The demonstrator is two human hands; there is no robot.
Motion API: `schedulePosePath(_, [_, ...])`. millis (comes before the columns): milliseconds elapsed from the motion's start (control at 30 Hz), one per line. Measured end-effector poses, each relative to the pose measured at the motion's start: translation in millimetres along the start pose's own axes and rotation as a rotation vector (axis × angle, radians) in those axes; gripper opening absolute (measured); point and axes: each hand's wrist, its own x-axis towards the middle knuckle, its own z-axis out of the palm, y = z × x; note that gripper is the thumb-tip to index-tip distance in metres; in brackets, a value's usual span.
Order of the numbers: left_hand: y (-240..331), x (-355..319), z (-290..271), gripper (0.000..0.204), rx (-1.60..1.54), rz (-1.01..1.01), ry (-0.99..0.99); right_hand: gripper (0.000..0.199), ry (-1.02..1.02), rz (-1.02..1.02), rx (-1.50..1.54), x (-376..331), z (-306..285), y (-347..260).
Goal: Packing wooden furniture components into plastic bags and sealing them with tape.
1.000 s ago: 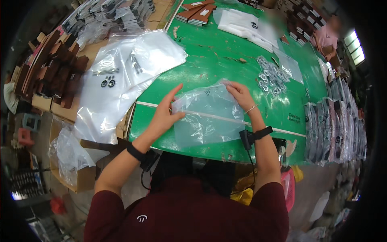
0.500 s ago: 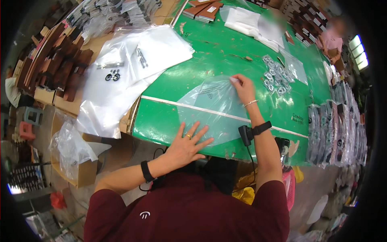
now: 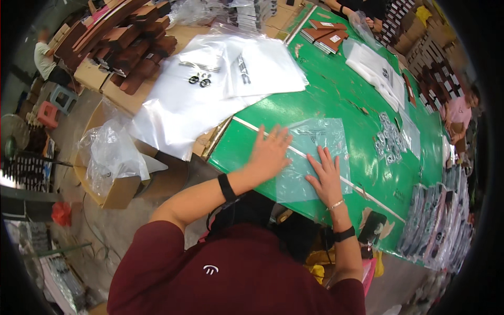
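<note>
Head view: our right hand [image 3: 327, 181] on clear rectangular plastic bag [image 3: 299, 169], left hand [image 3: 269, 155] at edge; fingers [image 3: 329, 161] spread, empty.

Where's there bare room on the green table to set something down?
Mostly bare green table lies between the large clear bags and white bags, and between the small bag and ring-shaped parts. It's crowded at the right end, with wrapped packs, and at the small bag under the right hand.
</note>
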Motion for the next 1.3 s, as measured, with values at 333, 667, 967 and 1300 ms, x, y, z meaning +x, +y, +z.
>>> schedulePosePath(333, [-222, -79, -69, 0.063, 0.054, -0.431, 0.298, 0.063, -0.04, -0.018, 0.078, 13, -22, 6])
schedulePosePath(667, [-309, -85, -187, 0.042, -0.785, -0.714, 1.106, 0.051, 0.114, 0.076, 0.167, -21, -41, -21])
schedulePosePath(967, [-454, -112, -303, 0.081, -1.276, -0.902, 1.174, 0.041, 0.226, 0.194, 0.282, -26, -35, -31])
schedulePosePath(1300, [-476, -81, -300, 0.052, -1.316, -0.69, 1.422, 0.039, 0.224, 0.191, 0.349, -33, -34, -57])
